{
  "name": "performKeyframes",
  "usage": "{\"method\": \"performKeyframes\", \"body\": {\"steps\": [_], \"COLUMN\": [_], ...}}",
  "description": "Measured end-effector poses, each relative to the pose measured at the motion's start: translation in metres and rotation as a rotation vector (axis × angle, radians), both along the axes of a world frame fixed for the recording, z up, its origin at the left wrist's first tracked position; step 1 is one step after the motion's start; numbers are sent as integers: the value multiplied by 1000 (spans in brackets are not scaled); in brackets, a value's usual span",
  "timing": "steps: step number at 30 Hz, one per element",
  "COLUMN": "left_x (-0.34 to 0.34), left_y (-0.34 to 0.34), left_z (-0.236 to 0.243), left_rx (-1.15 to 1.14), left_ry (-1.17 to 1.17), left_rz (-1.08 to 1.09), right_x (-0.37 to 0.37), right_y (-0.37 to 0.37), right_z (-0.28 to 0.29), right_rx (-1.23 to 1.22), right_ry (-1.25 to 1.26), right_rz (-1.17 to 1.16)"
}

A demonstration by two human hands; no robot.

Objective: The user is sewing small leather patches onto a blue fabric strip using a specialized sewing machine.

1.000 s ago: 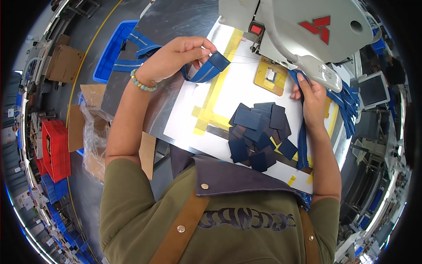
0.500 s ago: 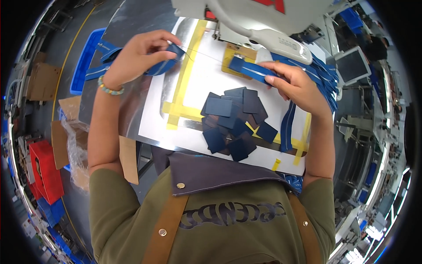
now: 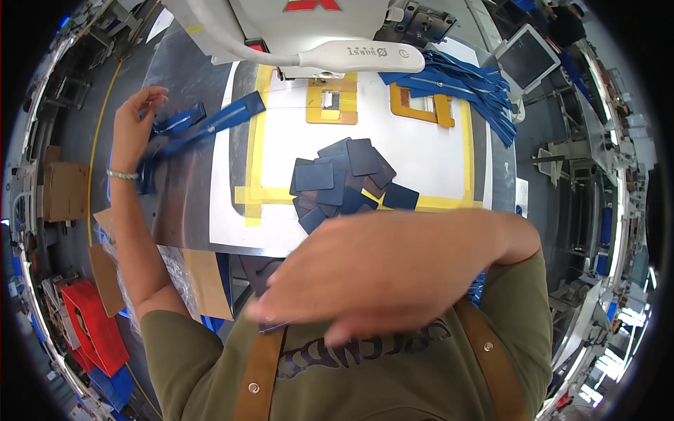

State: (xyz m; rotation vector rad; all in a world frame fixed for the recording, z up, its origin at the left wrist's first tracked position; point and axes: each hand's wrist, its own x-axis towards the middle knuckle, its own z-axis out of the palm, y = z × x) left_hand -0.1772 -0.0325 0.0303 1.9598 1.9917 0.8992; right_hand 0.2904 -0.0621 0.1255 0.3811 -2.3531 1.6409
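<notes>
Over the left end of the metal table my left hand (image 3: pixel 137 126) is raised, its fingers loosely curved and apart, holding nothing. Beside it lies a blue zipper strip (image 3: pixel 217 125) with a dark patch at its end, partly blurred. A shorter piece of blue zipper (image 3: pixel 179 121) lies next to my fingers. Thin thread runs from the patched end towards the machine. My right hand (image 3: pixel 400 263) is large and blurred, close in front of my chest, fingers stretched leftward and thumb apart. No object shows in it. Behind it, dark blue square patches (image 3: pixel 314 177) lie in a loose pile.
A white sewing machine head (image 3: pixel 316 28) overhangs the back of the table. Under it sits a yellow frame (image 3: pixel 312 109); another yellow frame (image 3: pixel 444 116) lies to its right. Many blue zippers (image 3: pixel 449 77) are heaped at back right. Cardboard boxes (image 3: pixel 210 281) stand below left.
The zipper strip that my right hand held at the machine is out of the frame and now lies leftward. My left hand has moved left and let go; my right hand has swung back towards me.
</notes>
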Motion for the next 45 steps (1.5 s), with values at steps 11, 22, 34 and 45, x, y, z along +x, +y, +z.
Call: {"method": "performKeyframes", "body": {"steps": [11, 22, 34, 45], "left_x": [183, 246, 217, 137], "left_y": [-20, 11, 16, 13], "left_z": [-3, -20, -25, -41], "left_rx": [224, 108, 331, 159], "left_ry": [374, -18, 248, 179], "left_rz": [-488, -574, -531, -512], "right_x": [65, 60, 77, 165], "right_y": [68, 85, 87, 8], "right_z": [-58, -74, -77, -65], "right_rx": [442, 258, 380, 278], "right_ry": [-416, -461, -367, -601], "right_rz": [-677, -837, -860, -608]}}
